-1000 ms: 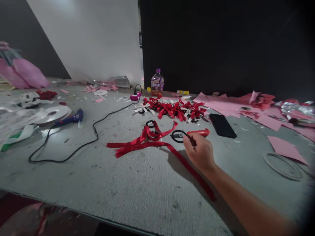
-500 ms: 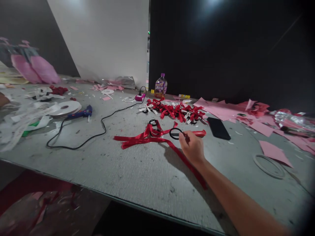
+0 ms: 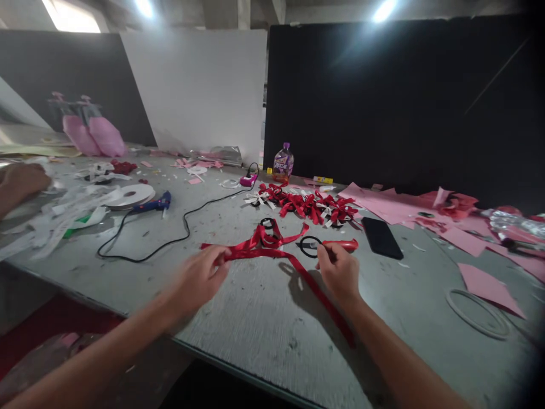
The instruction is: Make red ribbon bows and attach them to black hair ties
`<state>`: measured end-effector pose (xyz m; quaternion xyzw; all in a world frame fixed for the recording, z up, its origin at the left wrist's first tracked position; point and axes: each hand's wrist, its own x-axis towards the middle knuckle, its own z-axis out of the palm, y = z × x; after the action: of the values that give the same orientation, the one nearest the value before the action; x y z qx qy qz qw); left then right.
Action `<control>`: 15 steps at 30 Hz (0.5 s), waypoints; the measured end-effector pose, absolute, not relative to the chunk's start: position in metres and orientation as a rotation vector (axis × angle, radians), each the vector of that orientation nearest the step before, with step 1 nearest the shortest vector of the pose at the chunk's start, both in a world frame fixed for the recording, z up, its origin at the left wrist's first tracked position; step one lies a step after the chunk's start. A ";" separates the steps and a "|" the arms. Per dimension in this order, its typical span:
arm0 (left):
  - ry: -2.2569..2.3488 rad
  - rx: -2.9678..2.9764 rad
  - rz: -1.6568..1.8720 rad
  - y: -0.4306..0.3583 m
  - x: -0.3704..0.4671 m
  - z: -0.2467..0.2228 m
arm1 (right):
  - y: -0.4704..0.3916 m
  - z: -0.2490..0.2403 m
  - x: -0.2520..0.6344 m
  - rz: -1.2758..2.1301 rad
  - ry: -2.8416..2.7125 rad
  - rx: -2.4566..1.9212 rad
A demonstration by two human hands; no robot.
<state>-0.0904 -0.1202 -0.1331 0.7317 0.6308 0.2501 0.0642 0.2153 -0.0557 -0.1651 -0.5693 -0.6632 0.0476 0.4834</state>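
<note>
My right hand [image 3: 340, 274] is closed, with a black hair tie [image 3: 301, 246] pinched upright between thumb and finger. Directly behind it lies a tool with a red handle [image 3: 348, 245], partly hidden by the ring and fingers. The fingers of my left hand [image 3: 202, 275] close on a red ribbon [image 3: 255, 253] near its left end; motion blurs this hand slightly. From there the ribbon runs right and bends down toward the table's front, passing below my right hand. Just behind it sits a looped red ribbon [image 3: 272, 236] with a black hair tie [image 3: 267, 222] beside it.
Red and white bows [image 3: 306, 205] lie heaped farther back, near a drink bottle [image 3: 283, 163]. A phone [image 3: 382, 237] is right of my hand. A blue glue gun [image 3: 153, 203] trails a black cord leftward. Another person's hand [image 3: 25, 180] shows at far left.
My left hand has come into view from the lower left and taken hold of the red ribbon. My right hand still holds the hair tie. The view has tilted up.
</note>
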 end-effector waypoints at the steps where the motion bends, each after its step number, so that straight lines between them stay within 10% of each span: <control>1: 1.959 2.227 0.679 -0.095 -0.080 -0.129 | -0.056 -0.166 0.216 0.122 -1.608 -1.390; 15: 2.284 2.194 0.500 0.017 -0.111 -0.136 | -0.054 -0.173 0.224 0.338 -1.436 -1.515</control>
<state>-0.1107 0.0174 -0.1361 0.6840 0.7119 0.1558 -0.0322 0.2244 -0.0536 -0.1734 -0.6240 -0.5917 0.1391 0.4911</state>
